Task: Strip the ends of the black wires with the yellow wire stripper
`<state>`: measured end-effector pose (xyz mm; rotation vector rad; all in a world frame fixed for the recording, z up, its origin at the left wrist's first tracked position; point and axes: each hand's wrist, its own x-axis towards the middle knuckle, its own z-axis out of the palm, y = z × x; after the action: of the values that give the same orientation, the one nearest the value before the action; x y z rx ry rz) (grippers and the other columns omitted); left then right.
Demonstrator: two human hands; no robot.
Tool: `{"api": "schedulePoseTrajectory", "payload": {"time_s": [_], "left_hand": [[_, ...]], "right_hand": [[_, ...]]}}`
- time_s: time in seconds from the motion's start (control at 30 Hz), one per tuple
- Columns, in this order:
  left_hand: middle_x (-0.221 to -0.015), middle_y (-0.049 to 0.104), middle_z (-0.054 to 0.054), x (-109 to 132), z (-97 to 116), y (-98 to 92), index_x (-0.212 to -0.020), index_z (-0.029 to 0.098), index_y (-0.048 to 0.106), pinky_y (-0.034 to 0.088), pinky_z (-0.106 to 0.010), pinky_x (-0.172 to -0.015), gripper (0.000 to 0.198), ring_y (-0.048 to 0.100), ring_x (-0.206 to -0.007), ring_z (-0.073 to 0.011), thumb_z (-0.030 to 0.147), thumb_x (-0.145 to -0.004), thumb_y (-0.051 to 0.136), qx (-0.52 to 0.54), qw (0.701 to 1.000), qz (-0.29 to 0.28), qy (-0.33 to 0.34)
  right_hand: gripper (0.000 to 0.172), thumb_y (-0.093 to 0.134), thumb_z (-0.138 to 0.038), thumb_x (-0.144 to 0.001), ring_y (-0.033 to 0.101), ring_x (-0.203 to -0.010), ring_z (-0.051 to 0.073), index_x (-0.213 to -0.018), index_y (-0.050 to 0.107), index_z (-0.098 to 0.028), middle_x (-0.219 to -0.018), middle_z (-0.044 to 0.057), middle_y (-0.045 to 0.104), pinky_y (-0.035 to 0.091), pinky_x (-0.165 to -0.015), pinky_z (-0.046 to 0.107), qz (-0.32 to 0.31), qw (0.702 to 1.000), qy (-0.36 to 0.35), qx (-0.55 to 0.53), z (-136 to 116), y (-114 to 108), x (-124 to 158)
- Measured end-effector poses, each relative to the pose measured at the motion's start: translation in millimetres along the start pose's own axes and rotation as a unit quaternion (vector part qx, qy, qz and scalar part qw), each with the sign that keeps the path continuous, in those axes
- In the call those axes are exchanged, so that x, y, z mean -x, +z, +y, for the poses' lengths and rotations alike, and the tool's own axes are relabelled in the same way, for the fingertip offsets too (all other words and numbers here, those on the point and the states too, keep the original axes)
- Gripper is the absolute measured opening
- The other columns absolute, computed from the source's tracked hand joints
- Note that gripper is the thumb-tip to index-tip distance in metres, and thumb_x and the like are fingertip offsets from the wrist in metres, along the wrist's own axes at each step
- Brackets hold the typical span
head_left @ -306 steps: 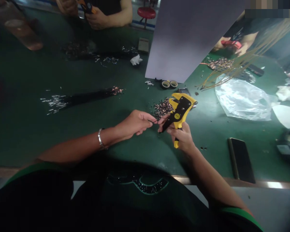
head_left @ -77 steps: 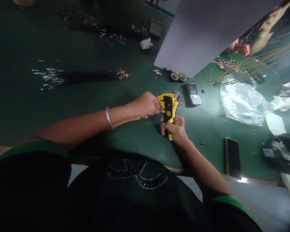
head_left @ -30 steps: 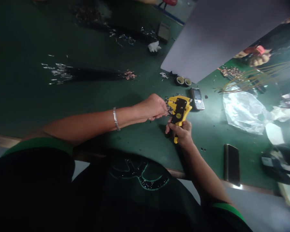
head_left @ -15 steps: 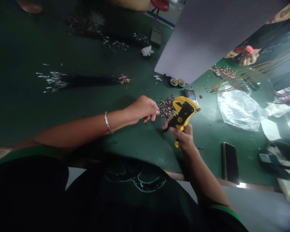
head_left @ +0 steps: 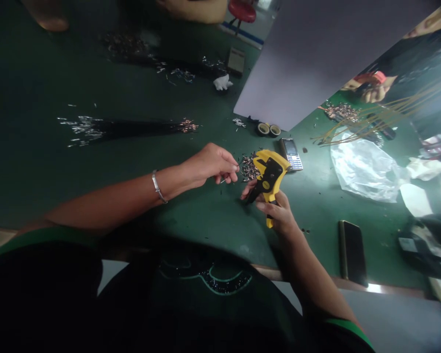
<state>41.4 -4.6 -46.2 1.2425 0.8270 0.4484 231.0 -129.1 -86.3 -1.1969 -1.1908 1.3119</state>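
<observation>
Stripper [head_left: 272, 171]: clamped by right hand [head_left: 281, 211]
Left hand [head_left: 211, 164]: grip unclear
Bits [head_left: 248, 169]: heaped beside stripper, suggesting progress; remainder unclear

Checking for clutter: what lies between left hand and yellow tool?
In the head view, a heap of small bits lies there, partly hidden by the yellow tool.

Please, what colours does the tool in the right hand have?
The tool is yellow and black, best seen in the head view.

no legible text, round badge [head_left: 266, 185] on yellow tool [head_left: 274, 179] too small
</observation>
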Motion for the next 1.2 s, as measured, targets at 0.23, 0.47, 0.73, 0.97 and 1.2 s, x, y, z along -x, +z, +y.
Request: {"api": "schedulePoseTrajectory", "payload": {"time_s": [0.23, 0.47, 0.73, 0.97, 1.2], "left_hand": [[-0.071, 0.072, -0.012, 1.6, -1.9, -1.3, -0.069, 0.008, 0.068, 0.035, -0.021, -0.042, 0.006, 0.061, -0.055, -0.0099, 0.010, -0.074, 0.070, 0.024, 1.000, -0.010, 0.011], [-0.064, 0.069, -0.008, 1.2, -1.9, -1.1, -0.068, 0.010, 0.069, 0.033, -0.021, -0.043, 0.006, 0.058, -0.053, -0.0084, 0.008, -0.074, 0.070, 0.034, 0.999, 0.001, 0.017], [-0.054, 0.061, -0.003, 4.1, 0.8, 5.4, -0.063, 0.011, 0.067, 0.029, -0.022, -0.043, 0.010, 0.050, -0.047, -0.0058, 0.007, -0.072, 0.069, 0.009, 0.996, 0.074, 0.044], [-0.052, 0.057, 0.001, 3.6, 2.6, 3.7, -0.063, 0.012, 0.068, 0.035, -0.021, -0.048, 0.006, 0.047, -0.049, -0.0047, 0.008, -0.067, 0.069, -0.036, 0.990, 0.103, 0.089], [-0.057, 0.060, 0.000, -1.9, 1.9, -3.1, -0.070, 0.012, 0.072, 0.031, -0.021, -0.047, 0.006, 0.048, -0.052, -0.0061, 0.010, -0.069, 0.067, -0.070, 0.990, 0.062, 0.102]], "right_hand": [[0.044, 0.076, -0.043, -0.061, 0.063, -0.086, 0.027, -0.099, 0.066, -0.023, -0.096, 0.007, 0.067, 0.051, -0.083, 0.043, -0.005, 1.000, 0.010, -0.001, 2.5, -0.7, -5.8], [0.041, 0.077, -0.035, -0.064, 0.063, -0.084, 0.026, -0.102, 0.066, -0.024, -0.096, 0.006, 0.067, 0.052, -0.082, 0.042, -0.004, 1.000, 0.016, -0.023, 1.1, 0.4, -3.0], [0.039, 0.074, -0.029, -0.063, 0.063, -0.076, 0.023, -0.101, 0.066, -0.022, -0.089, 0.004, 0.067, 0.053, -0.077, 0.041, 0.011, 0.999, 0.018, -0.037, 3.1, 4.3, -1.5], [0.038, 0.072, -0.023, -0.065, 0.063, -0.075, 0.022, -0.103, 0.067, -0.019, -0.090, 0.006, 0.067, 0.053, -0.074, 0.039, -0.032, 0.996, 0.034, -0.074, 0.0, 4.8, 1.3], [0.040, 0.074, -0.029, -0.067, 0.063, -0.074, 0.024, -0.105, 0.066, -0.018, -0.086, 0.006, 0.067, 0.053, -0.074, 0.042, -0.079, 0.991, 0.038, -0.100, 3.2, 1.1, 2.4]]}}
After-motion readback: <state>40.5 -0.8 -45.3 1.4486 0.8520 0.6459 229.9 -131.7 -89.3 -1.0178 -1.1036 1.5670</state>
